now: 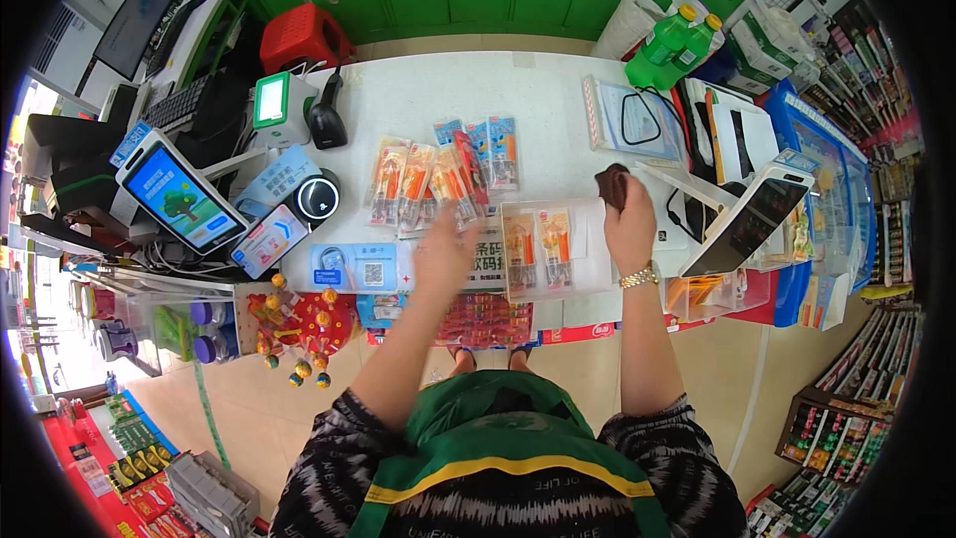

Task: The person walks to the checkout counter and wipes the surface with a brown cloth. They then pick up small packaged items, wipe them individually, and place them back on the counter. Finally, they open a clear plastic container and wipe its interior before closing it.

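Note:
My left hand (447,250), blurred by motion, is over the near edge of a pile of packaged orange sausage-like snacks (414,183). Whether its fingers grip a packet cannot be seen. Blue-topped packets (502,153) and a red one (469,164) lie at the back of this pile. My right hand (633,228) is closed around a dark brown cloth (612,187). It is beside the right end of a shallow, pale plastic box (590,246). Two upright orange-and-clear packets (554,246) lie in the left part of that box.
A payment screen (183,190), a barcode scanner (326,116) and a round reader (317,196) stand on the left of the white counter (448,78). Another screen (750,224) leans at right. Green bottles (668,48) stand at back right. Lollipops (302,321) stick out in front.

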Motion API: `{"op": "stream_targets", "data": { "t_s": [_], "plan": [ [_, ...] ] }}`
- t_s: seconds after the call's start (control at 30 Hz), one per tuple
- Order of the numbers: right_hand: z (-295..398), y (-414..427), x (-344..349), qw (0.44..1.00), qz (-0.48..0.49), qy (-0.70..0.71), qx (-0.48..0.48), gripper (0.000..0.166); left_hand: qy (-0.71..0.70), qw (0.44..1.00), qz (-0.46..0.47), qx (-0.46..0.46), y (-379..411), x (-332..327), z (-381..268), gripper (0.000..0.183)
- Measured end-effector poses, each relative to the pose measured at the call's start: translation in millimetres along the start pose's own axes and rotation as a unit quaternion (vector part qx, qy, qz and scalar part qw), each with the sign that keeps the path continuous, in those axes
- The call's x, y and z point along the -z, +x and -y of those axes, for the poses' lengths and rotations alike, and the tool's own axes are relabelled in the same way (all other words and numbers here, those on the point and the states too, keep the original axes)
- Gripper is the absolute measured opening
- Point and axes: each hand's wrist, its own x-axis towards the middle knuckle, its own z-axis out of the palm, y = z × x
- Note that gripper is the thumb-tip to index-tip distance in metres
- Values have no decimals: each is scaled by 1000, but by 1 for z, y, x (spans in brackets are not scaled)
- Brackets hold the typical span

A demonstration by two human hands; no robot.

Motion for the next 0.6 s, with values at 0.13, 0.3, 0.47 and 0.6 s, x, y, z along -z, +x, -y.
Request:
{"op": "stream_targets", "data": {
  "t_s": [0.13, 0.3, 0.47, 0.6],
  "plan": [
    [65, 29, 34, 917, 39, 363, -160, 23, 109, 987, -121, -1, 48, 37, 51, 54],
    [97, 24, -29, 651, 163, 665, -328, 33, 255, 954, -160, -3, 62, 8, 70, 64],
    [117, -15, -46, 633, 212, 655, -353, 31, 249, 956, -142, -58, 19, -10, 79, 65],
    [123, -42, -64, 647, 250, 633, -344, 31, 215, 965, -135, -64, -14, -8, 77, 63]
  ]
}}
